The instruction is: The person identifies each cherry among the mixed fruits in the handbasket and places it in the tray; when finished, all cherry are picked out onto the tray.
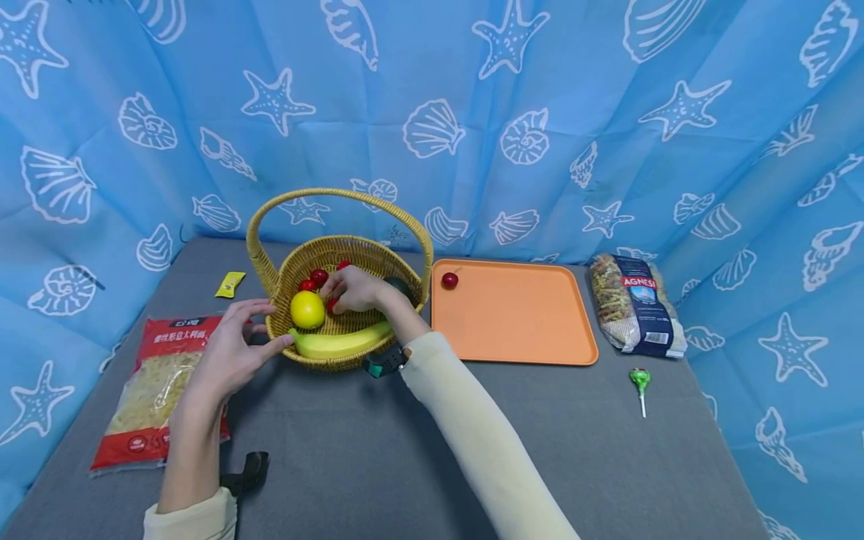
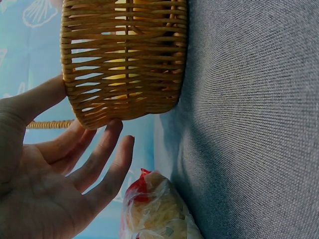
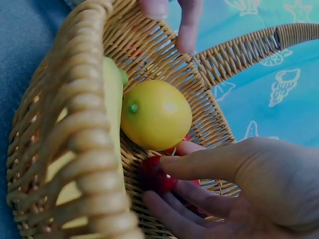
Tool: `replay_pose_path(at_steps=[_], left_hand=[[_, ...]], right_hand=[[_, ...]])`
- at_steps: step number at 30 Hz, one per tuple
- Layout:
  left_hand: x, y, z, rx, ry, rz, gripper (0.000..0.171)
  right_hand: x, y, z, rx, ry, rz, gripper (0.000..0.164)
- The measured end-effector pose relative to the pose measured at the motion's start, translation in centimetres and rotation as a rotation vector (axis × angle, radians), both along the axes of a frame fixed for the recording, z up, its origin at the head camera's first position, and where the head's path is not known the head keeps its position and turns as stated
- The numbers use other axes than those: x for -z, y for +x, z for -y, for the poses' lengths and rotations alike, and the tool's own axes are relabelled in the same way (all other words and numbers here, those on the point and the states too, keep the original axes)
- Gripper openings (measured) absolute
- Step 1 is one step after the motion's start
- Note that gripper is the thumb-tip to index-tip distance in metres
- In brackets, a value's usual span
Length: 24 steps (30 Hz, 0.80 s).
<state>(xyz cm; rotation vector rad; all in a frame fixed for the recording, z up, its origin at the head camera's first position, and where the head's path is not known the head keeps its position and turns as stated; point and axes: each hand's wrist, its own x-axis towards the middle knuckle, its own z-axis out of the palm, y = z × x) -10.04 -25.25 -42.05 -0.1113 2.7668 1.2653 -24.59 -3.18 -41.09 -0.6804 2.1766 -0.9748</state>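
Observation:
A wicker basket (image 1: 347, 247) with a tall handle holds a yellow round fruit (image 1: 307, 310), a banana (image 1: 340, 343), several red cherries (image 1: 319, 277) and a dark green item (image 1: 398, 285) partly hidden by the right arm. My right hand (image 1: 354, 290) reaches inside and pinches a dark red cherry (image 3: 155, 174) between thumb and fingers, beside the yellow fruit. At the basket's left end, my left hand (image 1: 232, 349) touches the rim with spread, mostly straight fingers; the left wrist view shows the thumb and fingertips against the weave.
Right of the basket, an orange tray (image 1: 513, 315) bears one cherry (image 1: 449, 280). Further right are an Agnesi pasta bag (image 1: 637, 304) and a green lollipop (image 1: 640, 379). A red pasta bag (image 1: 151, 390) and a yellow wrapped candy (image 1: 230, 284) lie at left. A blue curtain (image 1: 472, 165) hangs behind.

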Motion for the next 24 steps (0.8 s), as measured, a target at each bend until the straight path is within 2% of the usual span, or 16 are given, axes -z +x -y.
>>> replay_pose_path(at_steps=[9, 16, 19, 24], left_hand=[[0.0, 0.0, 0.0, 0.000, -0.002, -0.013, 0.069], [0.1, 0.0, 0.1, 0.004, -0.002, -0.016, 0.070], [0.1, 0.0, 0.1, 0.006, 0.000, -0.012, 0.070], [0.0, 0.0, 0.1, 0.002, -0.001, -0.007, 0.070]], right_hand=[[0.3, 0.3, 0.0, 0.062, 0.023, 0.018, 0.032], [0.6, 0.6, 0.1, 0.085, 0.039, -0.034, 0.026], [0.5, 0.8, -0.2, 0.091, 0.039, -0.051, 0.024], [-0.6, 1.4, -1.5, 0.079, -0.017, -0.078, 0.024]])
